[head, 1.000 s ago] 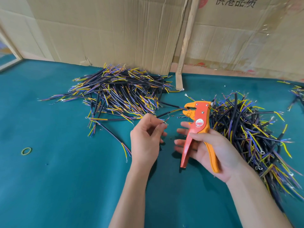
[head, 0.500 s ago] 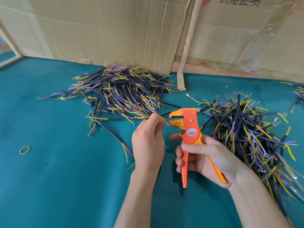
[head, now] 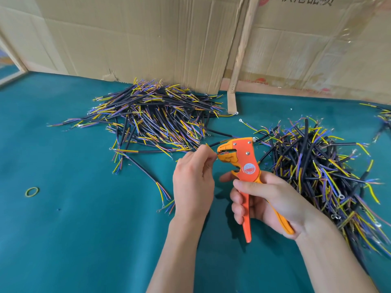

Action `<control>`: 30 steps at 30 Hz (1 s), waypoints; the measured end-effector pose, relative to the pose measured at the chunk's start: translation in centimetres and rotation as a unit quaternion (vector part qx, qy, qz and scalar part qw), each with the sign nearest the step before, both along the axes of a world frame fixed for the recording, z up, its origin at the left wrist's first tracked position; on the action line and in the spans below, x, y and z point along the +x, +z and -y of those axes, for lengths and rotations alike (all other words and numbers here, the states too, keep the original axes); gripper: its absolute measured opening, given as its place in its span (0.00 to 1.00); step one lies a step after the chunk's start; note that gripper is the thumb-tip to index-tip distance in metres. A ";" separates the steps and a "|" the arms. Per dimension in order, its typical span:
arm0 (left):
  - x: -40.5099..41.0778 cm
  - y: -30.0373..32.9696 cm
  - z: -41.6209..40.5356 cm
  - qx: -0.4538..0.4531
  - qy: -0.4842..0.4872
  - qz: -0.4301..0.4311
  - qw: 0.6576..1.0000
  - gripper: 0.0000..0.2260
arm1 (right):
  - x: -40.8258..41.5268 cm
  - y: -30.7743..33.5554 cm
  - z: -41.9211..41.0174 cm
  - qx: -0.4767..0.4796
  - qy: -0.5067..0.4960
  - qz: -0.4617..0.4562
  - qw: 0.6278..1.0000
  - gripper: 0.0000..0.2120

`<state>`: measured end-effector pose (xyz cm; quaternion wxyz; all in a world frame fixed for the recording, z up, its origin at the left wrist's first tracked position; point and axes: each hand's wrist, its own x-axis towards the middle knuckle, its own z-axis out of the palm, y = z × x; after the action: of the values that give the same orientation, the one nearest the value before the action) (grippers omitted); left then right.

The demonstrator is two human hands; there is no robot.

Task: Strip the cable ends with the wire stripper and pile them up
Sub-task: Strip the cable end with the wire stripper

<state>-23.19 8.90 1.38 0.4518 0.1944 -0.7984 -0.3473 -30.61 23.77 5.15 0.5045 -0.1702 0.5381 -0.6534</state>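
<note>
Two hands work: the left hand (head: 193, 182) pinches a thin wire (head: 218, 154) into the wire stripper (head: 243, 166), whose handles the right hand (head: 268, 201) grips.

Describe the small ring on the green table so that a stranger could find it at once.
Start at the left cable pile on the green table. Look toward the near left, to bare cloth well apart from the cables. The rubber band lies flat there, alone: a thin yellow-green loop, not a straight cable.

orange wire stripper (head: 243, 163) upright, wire end (head: 219, 153) in its mouth, cable piles (head: 152, 117) either side
</note>
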 end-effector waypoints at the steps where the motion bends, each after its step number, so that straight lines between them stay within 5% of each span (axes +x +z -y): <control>1: 0.0 0.0 0.0 0.003 -0.001 -0.001 1.000 0.06 | 0.0 0.0 0.0 0.000 0.001 0.000 1.000 0.17; 17: 0.0 -0.1 -0.1 0.031 -0.009 -0.005 0.999 0.05 | 0.2 0.2 0.1 -0.009 -0.010 0.020 1.000 0.15; 30: -0.4 0.3 0.0 0.249 -0.049 -0.016 0.967 0.16 | 0.2 -0.8 0.7 -0.029 -0.049 0.001 0.998 0.14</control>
<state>-23.62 8.89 1.67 0.3840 0.2559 -0.6878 -0.5604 -30.43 23.10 4.38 0.4672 -0.1568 0.5263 -0.6928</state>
